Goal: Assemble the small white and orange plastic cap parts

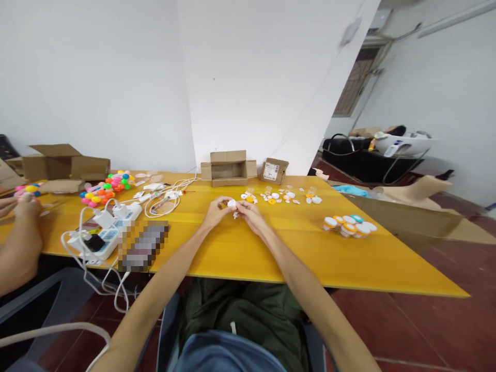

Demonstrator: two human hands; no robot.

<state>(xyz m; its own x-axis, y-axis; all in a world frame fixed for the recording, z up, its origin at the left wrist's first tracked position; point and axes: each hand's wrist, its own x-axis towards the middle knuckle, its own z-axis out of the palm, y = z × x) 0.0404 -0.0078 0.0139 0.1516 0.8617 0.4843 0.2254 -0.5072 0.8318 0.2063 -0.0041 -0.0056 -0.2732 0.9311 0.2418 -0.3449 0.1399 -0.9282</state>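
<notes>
My left hand (217, 212) and my right hand (251, 214) meet above the middle of the table, both with fingers closed. Between their fingertips is a small round white disc, like a lid (231, 203). Small white pieces (235, 215) show just below the fingertips; whether they hang from the hands or lie on the table I cannot tell. Just beyond my hands lie orange and white round lids (251, 198) and small white parts. Farther right are small clear cups (268, 190) with more scattered white parts (289, 196).
Several small jars with orange, white and teal lids (349, 226) stand grouped at right. Open cardboard boxes (228, 181) line the back. On the left are a power strip (112, 235), cables, a blurred-out phone (143, 245), colourful balls (120, 181) and another person's hand (29, 204).
</notes>
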